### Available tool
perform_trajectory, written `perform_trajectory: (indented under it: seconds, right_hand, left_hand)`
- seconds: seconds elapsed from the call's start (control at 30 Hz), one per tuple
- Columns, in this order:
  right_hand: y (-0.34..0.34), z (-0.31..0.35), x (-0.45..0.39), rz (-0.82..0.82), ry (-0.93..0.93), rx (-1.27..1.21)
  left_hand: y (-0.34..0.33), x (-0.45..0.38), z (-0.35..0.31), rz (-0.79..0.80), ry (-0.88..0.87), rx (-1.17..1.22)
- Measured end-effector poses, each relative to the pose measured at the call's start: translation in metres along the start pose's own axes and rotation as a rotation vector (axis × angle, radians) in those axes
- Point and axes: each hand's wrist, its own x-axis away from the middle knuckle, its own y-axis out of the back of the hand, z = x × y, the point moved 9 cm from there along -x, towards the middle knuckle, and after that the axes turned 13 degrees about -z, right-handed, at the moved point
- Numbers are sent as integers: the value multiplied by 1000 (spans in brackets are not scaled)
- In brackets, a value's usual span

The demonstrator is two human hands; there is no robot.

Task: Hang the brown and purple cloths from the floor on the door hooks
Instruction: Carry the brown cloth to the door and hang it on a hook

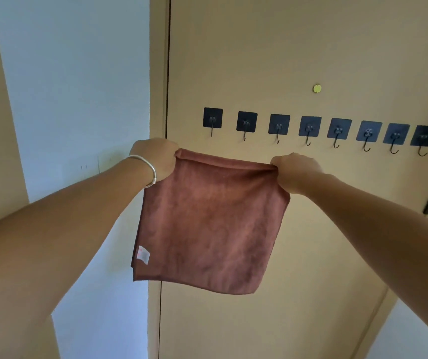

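You are mid-step with the brown cloth (210, 224), not yet hung: your left hand (155, 158) and right hand (294, 172) each have fingers curled tight, pinching a top corner, so it hangs flat, folded double, a white tag low left. Next, likely lift its edge onto the 8 door hooks (308, 130) just above; the purple cloth is out of view.

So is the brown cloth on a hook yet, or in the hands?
In the hands. The left hand and right hand grip the brown cloth by its top corners, below the bare hooks.
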Motion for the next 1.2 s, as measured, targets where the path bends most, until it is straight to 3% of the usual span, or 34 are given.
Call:
perform_trajectory:
  seconds: [0.27, 0.5, 0.63, 0.7, 0.8, 0.87, 0.93, 1.2]
  right_hand:
    - [-43, 18, -64, -15, -134, -88]
    - [-67, 18, -107, -163, -181, -311]
    - [-80, 20, -130, -244, -133, -398]
    - [-90, 24, -141, -267, -67, -417]
    - [-92, 38, -153, -337, 153, -406]
    - [-91, 50, -156, -367, 358, -333]
    - [-98, 51, -160, -375, 445, -267]
    - [-107, 35, -191, -398, 255, -139]
  left_hand:
    - [-51, -43, 39, -135, 207, 209]
    - [-90, -80, 46, -165, 228, 302]
    - [-104, -103, 47, -249, 182, 371]
    - [-111, -112, 41, -271, 60, 384]
    - [-119, -119, 32, -326, -155, 343]
    - [-128, -125, 38, -360, -165, 329]
    - [-137, -132, 44, -379, -143, 318]
    - [-126, -154, 48, -533, -83, 438]
